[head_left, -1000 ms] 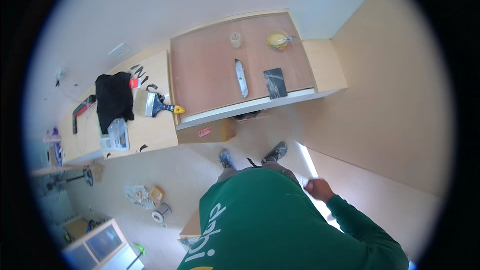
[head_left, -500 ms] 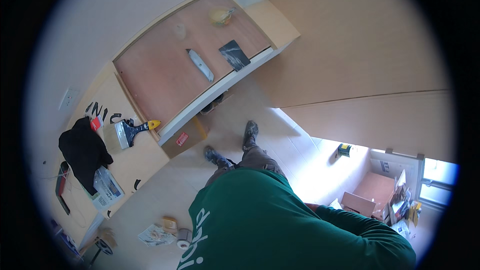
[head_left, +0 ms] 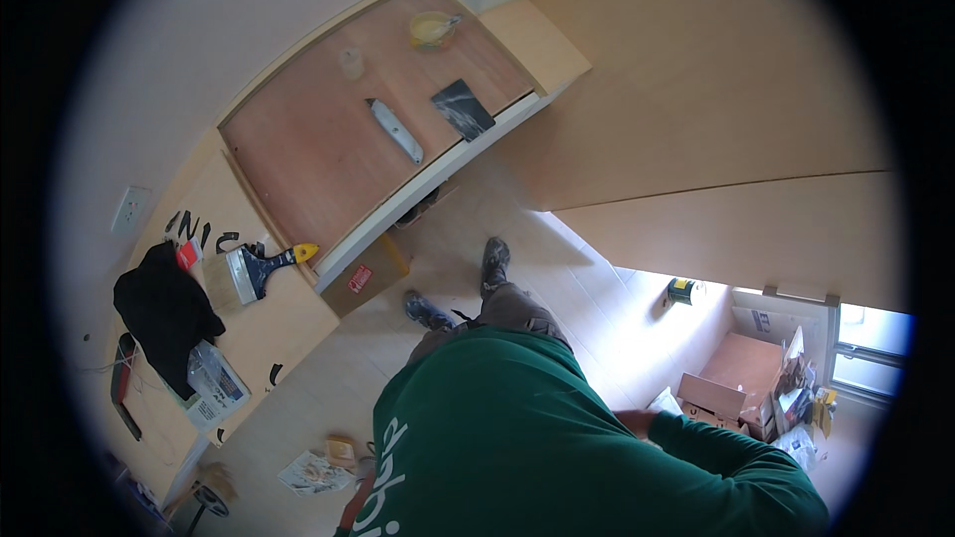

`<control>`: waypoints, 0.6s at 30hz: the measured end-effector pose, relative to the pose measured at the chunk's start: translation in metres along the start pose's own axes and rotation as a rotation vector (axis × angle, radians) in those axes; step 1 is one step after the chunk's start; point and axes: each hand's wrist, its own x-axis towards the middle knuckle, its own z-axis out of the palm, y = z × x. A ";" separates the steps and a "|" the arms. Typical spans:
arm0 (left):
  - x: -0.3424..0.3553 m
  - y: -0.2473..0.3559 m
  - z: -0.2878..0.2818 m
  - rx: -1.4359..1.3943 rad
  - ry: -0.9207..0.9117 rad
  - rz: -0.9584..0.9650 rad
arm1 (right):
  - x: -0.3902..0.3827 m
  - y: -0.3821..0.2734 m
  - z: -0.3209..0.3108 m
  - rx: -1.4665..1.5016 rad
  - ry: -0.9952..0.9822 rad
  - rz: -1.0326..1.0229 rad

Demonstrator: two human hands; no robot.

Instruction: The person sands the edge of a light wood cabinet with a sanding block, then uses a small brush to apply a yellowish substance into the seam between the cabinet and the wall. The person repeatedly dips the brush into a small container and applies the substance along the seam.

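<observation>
At far left, on the pale wooden desk (head_left: 293, 313) along the wall, a red-and-black tool (head_left: 122, 378) lies near the desk's left end, beside a crumpled black cloth (head_left: 164, 308). A clear packet (head_left: 216, 385) rests by the cloth near the desk's front edge. To the right, a broad scraper (head_left: 257, 270) points its yellow-tipped handle at the corner where a reddish-brown panel (head_left: 298, 154) begins. On the floor in front are a printed sheet (head_left: 310, 474) and a yellow block (head_left: 340, 451); just beside them, a strip of the left hand (head_left: 358, 505) shows past the green shirt, too hidden to tell how open it is or whether it holds anything. On the panel, a small whitish cup (head_left: 351, 64) stands toward the back edge, a grey utility knife (head_left: 396, 131) lies mid-panel, a yellowish bowl (head_left: 432, 30) sits near the back right corner, and a dark rectangular plate (head_left: 463, 109) lies by the front edge. At right, the right hand (head_left: 635, 423) is at the person's side, fingers hidden, grip impossible to tell; near it on the floor are a white plastic bag (head_left: 665, 402) and an open cardboard box (head_left: 738, 368).
</observation>
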 end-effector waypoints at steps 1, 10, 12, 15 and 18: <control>-0.002 0.002 -0.004 -0.001 -0.006 0.008 | -0.005 -0.011 -0.017 -0.044 0.009 0.012; 0.030 0.006 -0.025 0.034 -0.035 0.169 | 0.011 -0.228 -0.230 -0.425 1.041 -0.280; 0.038 0.056 -0.049 -0.008 -0.040 0.108 | 0.026 -0.298 -0.264 -0.370 1.101 -0.473; 0.064 0.093 -0.051 0.119 -0.037 0.107 | 0.067 -0.387 -0.327 -0.483 1.122 -0.646; 0.093 0.086 -0.013 0.253 -0.062 0.043 | 0.113 -0.467 -0.383 -0.403 0.995 -0.829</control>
